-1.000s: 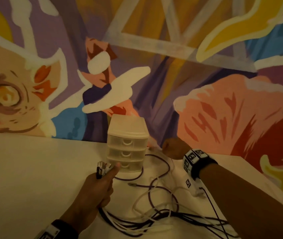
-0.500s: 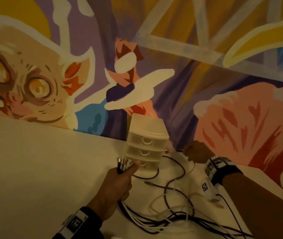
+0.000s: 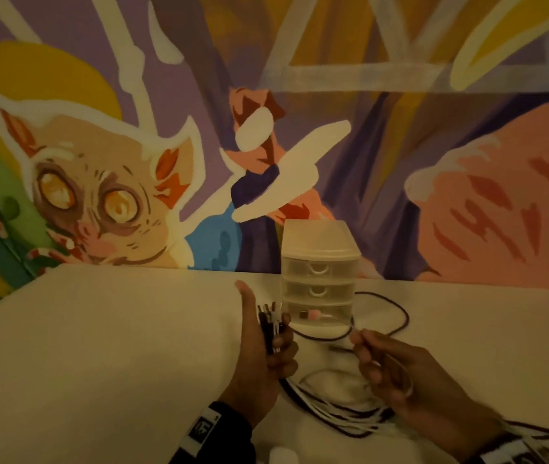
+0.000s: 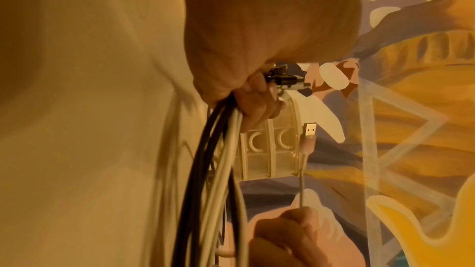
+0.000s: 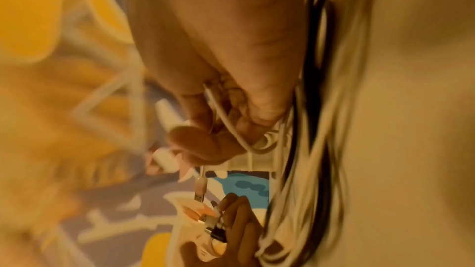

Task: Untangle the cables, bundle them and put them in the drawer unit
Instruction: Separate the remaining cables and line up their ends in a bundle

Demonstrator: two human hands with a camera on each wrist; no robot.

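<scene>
While both hands hold cable ends, the drawer unit [image 3: 319,279] stands on the table [image 3: 99,346] at 12 o'clock from them, against the mural [image 3: 99,182].

Left hand [image 3: 263,356]: fingers curled round a bunch of plugs [image 3: 270,321], thumb straight up; dark and white cables [image 4: 218,170] trail from its fist toward 6 o'clock. Right hand [image 3: 400,373]: at 3 o'clock of the left, well apart from it, pinching one white cable [image 4: 302,186] whose pinkish USB plug [image 4: 308,135] points at the unit. Drawer unit: three translucent drawers, all closed. Loose cables [image 3: 350,413]: tangled on the table between the wrists; one dark cable [image 3: 397,316] loops round the unit's base at 3 o'clock.
</scene>
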